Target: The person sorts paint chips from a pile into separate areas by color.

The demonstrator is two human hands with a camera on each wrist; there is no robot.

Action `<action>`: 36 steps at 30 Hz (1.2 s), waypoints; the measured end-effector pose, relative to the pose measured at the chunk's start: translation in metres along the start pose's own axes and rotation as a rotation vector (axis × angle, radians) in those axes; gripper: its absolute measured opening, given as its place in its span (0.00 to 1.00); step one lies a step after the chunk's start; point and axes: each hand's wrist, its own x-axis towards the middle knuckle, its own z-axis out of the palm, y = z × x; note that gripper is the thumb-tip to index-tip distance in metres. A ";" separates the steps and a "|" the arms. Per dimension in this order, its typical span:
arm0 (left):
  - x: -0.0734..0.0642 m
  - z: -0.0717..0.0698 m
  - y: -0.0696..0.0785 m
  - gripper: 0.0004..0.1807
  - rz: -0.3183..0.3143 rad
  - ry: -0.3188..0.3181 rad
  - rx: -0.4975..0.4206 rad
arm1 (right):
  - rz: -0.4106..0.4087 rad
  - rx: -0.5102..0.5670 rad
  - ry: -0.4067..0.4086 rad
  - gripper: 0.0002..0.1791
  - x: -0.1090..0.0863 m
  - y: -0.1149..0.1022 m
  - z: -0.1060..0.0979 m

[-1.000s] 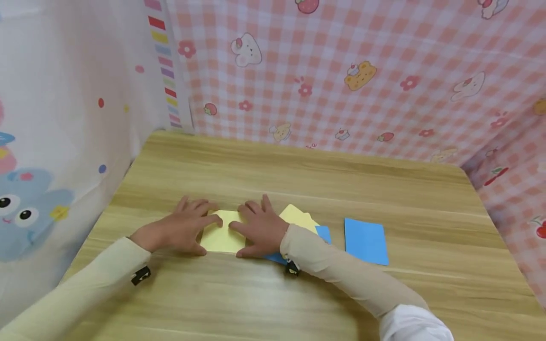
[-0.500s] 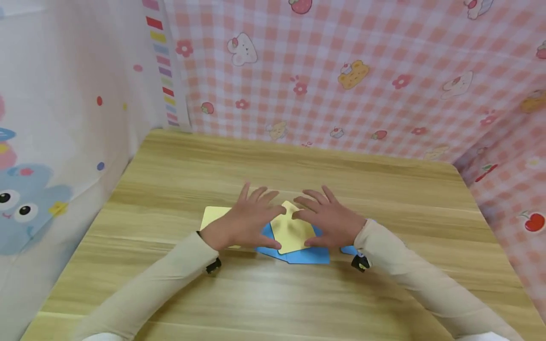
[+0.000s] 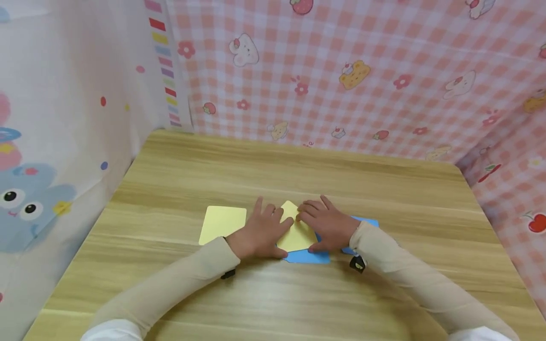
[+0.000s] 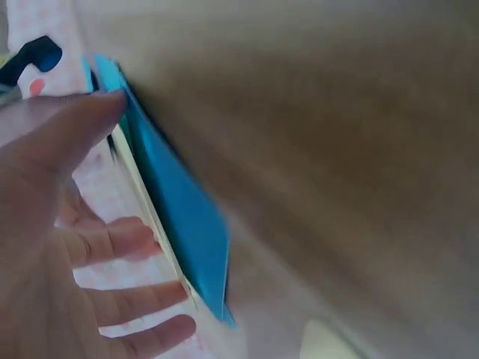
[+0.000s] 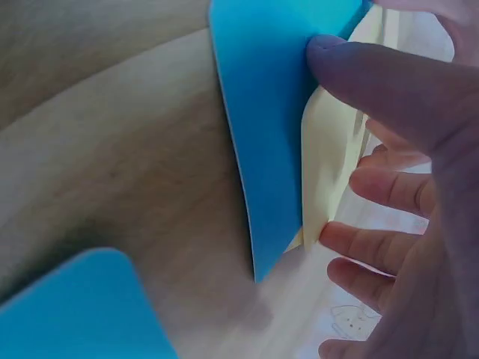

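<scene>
Between my two hands lies a loose pile of square cards, a yellow card (image 3: 294,234) over blue cards (image 3: 308,256) turned at different angles. My left hand (image 3: 261,232) touches the pile's left side, thumb low and fingers spread above. In the left wrist view, its thumb reaches the blue card (image 4: 176,209) and its fingertips meet a pale edge. My right hand (image 3: 329,225) touches the right side of the pile. The right wrist view has its thumb on a blue card (image 5: 262,112), its other fingers along the yellow card (image 5: 329,149). Palms cover part of the pile.
Left of the pile lies a separate yellow card (image 3: 222,223). Partly under my right wrist is another blue card (image 3: 366,220). The wooden table (image 3: 239,303) meets a pink checked cloth (image 3: 324,109) at its back edge and a white cloth at the left.
My left hand has moved right from the separate yellow card to the middle pile. My right hand has shifted right to its other side. Both have since come down onto the pile's edges.
</scene>
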 end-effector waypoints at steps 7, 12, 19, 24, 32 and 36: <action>0.032 -0.037 0.002 0.39 0.092 0.053 -0.121 | 0.061 0.030 0.126 0.40 -0.037 0.015 -0.029; 0.041 -0.063 0.005 0.36 0.144 0.076 -0.163 | 0.065 0.025 0.206 0.38 -0.059 0.018 -0.044; -0.033 -0.068 -0.062 0.37 0.083 0.085 -0.251 | 0.028 -0.045 0.299 0.37 0.018 -0.031 -0.052; -0.092 -0.033 -0.108 0.35 -0.031 0.061 -0.326 | 0.011 -0.113 0.202 0.37 0.094 -0.076 -0.042; -0.105 0.006 -0.113 0.28 -0.107 -0.069 -0.423 | 0.039 -0.123 -0.038 0.36 0.130 -0.095 -0.016; -0.098 -0.010 -0.106 0.27 -0.110 -0.057 -0.402 | -0.011 -0.111 -0.006 0.37 0.119 -0.087 -0.028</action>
